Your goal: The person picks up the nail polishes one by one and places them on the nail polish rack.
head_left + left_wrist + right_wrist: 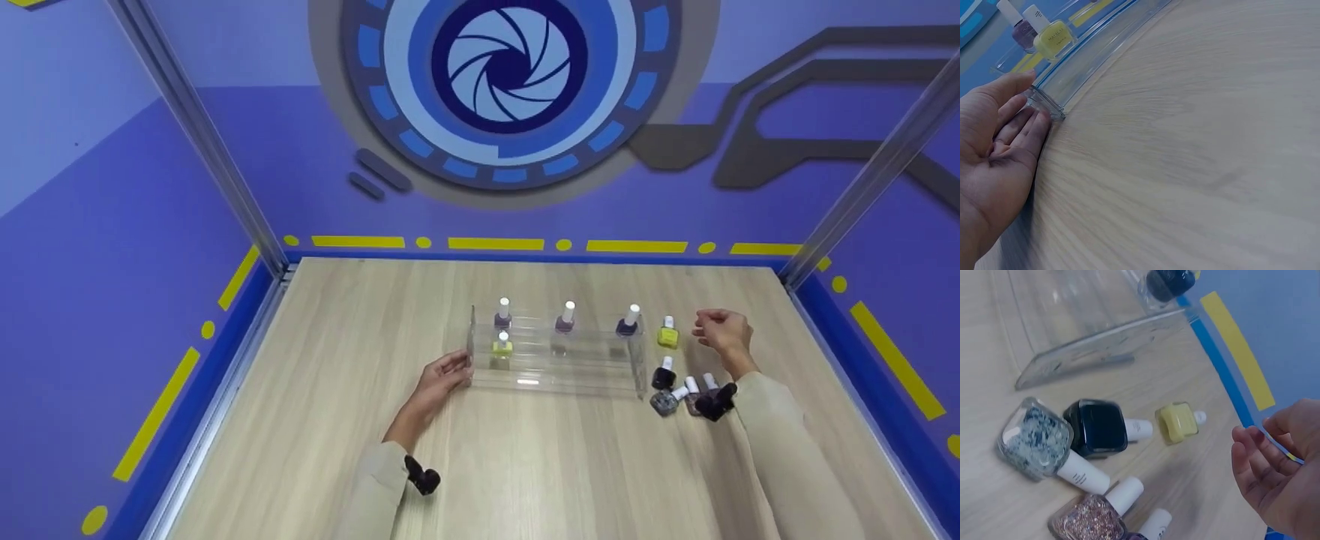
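My left hand [442, 379] holds the left end of a clear stepped display rack [555, 379], thumb and fingers at its side panel. On the rack's upper step stand a mauve nail polish bottle [502, 320], a purple one [565, 324] and a dark one [628, 326]. A yellow nail polish bottle [1054, 40] stands on a lower step at the left. My right hand [725, 331] hovers to the right of the rack with loosely bent fingers and nothing in them. Nearest to it stands another yellow nail polish bottle [1177, 422] on the table.
Right of the rack, a black bottle [1098, 427], a speckled grey bottle [1036, 439] and a glittery bottle [1089, 517] are close together, with another white-capped bottle [1154, 526] partly out of view. A patterned blue wall [525, 221] rises behind the wooden table [360, 322].
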Motion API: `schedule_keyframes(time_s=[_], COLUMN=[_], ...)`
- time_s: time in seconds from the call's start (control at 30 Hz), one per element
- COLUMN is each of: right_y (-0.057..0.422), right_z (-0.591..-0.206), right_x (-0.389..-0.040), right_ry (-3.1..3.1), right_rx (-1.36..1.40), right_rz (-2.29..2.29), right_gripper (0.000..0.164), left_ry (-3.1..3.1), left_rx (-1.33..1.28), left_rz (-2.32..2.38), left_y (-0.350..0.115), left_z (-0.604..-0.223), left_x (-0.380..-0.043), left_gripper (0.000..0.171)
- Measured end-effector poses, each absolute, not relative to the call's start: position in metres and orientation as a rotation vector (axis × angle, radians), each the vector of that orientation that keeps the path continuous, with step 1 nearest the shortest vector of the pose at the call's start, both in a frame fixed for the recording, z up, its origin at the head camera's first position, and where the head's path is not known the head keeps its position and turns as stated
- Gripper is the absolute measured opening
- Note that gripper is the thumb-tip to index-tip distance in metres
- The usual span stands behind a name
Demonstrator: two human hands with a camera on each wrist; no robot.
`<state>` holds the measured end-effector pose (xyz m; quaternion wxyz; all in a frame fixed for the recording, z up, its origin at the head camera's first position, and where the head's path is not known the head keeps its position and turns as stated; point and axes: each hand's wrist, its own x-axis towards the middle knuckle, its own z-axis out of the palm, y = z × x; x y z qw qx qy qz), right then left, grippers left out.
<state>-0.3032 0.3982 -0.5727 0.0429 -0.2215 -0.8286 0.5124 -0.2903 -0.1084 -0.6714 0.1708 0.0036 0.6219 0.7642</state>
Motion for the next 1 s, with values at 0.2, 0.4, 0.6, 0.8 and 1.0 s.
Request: schedule_keyframes(time_s=[0.2,0.4,0.6,0.8,1.0], right_y=[0.402,0.393,0.386,0.382,0.372], right_z=[-0.583,-0.594,-0.605,-0.612,-0.609], right_x=[-0.305,-0.310,-0.313,-0.316,-0.324], right_ry=[-2.683,-2.704,-2.861,-2.909,-2.934], right_rx=[-0.622,-0.588,-0.511,-0.534,-0.685], right_rz=[1.452,1.428,1.379,1.284,1.172], right_gripper=[0.040,0.043,0.050,0.050,0.051], left_ry=[1.768,1.810,1.808,1.799,1.799], left_rx=[0.045,0.060,0.052,0.048,0.029], left_rz=[2.154,2.127,2.134,2.139,2.148], left_y=[-0.103,-0.107,-0.112,-0.111,-0.109], left_z=[-0.674,-0.673,-0.673,-0.673,-0.673], left_x=[-0.291,-0.289,-0.286,-0.285,-0.288], left_gripper=[0.057,0.057,0.057,0.055,0.057])
